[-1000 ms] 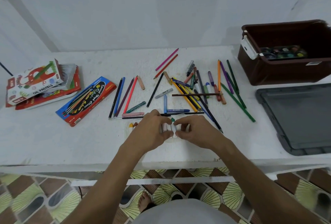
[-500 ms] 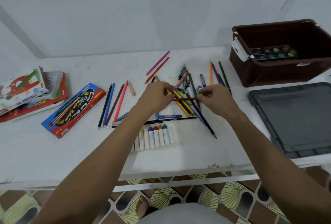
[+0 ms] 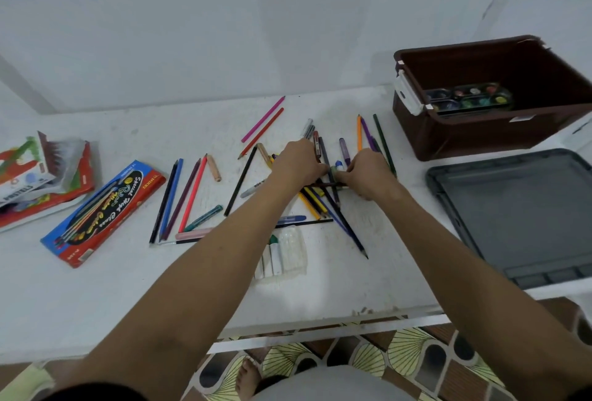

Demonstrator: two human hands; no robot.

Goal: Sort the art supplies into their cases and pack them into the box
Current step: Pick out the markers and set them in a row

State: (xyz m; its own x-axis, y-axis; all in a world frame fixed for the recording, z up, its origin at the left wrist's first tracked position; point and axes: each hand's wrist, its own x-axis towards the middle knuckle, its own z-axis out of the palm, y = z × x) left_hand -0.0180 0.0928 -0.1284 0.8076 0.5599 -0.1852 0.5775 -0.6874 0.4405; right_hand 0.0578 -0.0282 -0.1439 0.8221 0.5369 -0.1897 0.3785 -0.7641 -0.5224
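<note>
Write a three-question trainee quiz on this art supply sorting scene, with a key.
1. True or false: the brown box already holds a paint palette.
2. Which lies nearest the table's left end? A) the grey lid B) the oil pastels box C) the clear crayon tray
3. Fill in: the left hand and right hand both reach into the pile of loose ____.

Key: 1 true; 2 B; 3 pencils.

home: patterned floor tiles (image 3: pixel 413 355), bare foot (image 3: pixel 246 378)
</note>
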